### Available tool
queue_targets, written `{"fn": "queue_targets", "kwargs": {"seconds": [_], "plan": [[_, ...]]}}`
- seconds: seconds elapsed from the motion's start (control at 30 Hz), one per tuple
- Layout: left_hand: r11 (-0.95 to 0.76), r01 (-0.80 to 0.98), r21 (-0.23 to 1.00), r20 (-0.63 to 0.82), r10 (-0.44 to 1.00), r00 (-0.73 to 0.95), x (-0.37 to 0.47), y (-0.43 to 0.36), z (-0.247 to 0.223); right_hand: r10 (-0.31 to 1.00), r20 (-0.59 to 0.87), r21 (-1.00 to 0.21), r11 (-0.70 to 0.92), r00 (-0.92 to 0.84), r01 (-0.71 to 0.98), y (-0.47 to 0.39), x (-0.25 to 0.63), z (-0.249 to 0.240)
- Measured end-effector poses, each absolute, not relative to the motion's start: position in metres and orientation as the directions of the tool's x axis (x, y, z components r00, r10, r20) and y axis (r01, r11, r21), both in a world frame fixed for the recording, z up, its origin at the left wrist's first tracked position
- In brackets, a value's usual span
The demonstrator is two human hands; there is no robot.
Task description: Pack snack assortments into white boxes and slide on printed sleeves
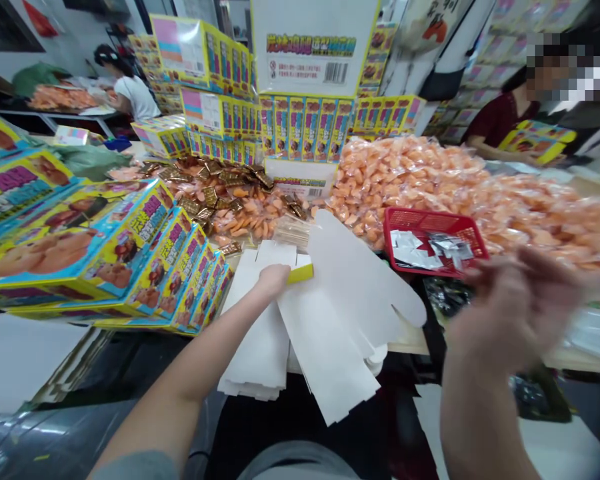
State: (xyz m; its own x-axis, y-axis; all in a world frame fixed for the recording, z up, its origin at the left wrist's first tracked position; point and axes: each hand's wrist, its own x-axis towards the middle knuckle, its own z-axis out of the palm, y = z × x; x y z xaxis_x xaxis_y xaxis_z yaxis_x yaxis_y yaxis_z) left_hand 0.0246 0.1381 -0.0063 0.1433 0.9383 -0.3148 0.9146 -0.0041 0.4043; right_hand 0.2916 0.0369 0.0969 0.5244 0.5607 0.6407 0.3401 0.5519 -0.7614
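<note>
Left hand (pixel 274 280): fingers curled closed on a white cardboard blank (pixel 350 287) beside a yellow flap (pixel 301 273); the fingertips are hidden, so the exact hold cannot be told. The blank lies unfolded, white side up, at the near edge of the table (pixel 411 341), its lower end jutting past that edge. Partly under the left forearm, a pile of white blanks (pixel 255 327) overhangs the same edge. Right hand (pixel 505 317): raised near the near edge, toward the table's right end, motion-blurred; finger opening and any held item cannot be told. Closest to it in view is a red basket (pixel 430 221), containing white and silvery sachets (pixel 410 250). Behind the basket, orange pieces in clear wrappers (pixel 405 173) are heaped along the table's right side. Gold-brown packets (pixel 210 198) lie farther left, with thin sticks (pixel 293 232) just beyond the pile of blanks. Printed yellow-and-blue boxes (pixel 145 260) are stacked at the left. At the far right, another person (pixel 503 120) holds a yellow printed box (pixel 537 141).
</note>
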Motion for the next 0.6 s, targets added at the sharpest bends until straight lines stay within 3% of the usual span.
{"fn": "queue_targets", "kwargs": {"seconds": [0.03,0.1,0.17,0.2,0.23,0.3,0.6], "plan": [[-0.013,0.931,0.366,-0.314,0.94,0.136,0.029,0.138,-0.008,0.538,0.721,-0.693,0.582,0.438,0.426,0.025,0.282,0.093],[-0.037,0.953,0.302,-0.309,0.942,0.135,0.034,0.136,-0.009,0.614,0.785,-0.536,0.609,0.08,0.585,0.015,0.249,0.076],[-0.064,0.966,0.249,-0.302,0.943,0.14,0.037,0.133,-0.006,0.787,0.534,-0.419,0.564,-0.31,0.712,0.031,0.207,0.049],[-0.075,0.972,0.225,-0.298,0.944,0.141,0.037,0.132,-0.005,0.856,0.355,-0.327,0.49,-0.376,0.808,0.048,0.187,0.035],[-0.08,0.976,0.201,-0.296,0.945,0.139,0.036,0.131,-0.003,0.906,0.179,-0.208,0.416,-0.384,0.885,0.068,0.171,0.021],[-0.079,0.984,0.162,-0.295,0.947,0.125,0.035,0.13,0.001,0.92,0.078,-0.149,0.392,-0.384,0.908,0.107,0.154,-0.001],[0.018,0.987,0.158,-0.248,0.968,0.022,0.05,0.135,-0.007,0.877,0.063,-0.086,0.481,-0.477,0.872,0.145,0.174,-0.039]]}}
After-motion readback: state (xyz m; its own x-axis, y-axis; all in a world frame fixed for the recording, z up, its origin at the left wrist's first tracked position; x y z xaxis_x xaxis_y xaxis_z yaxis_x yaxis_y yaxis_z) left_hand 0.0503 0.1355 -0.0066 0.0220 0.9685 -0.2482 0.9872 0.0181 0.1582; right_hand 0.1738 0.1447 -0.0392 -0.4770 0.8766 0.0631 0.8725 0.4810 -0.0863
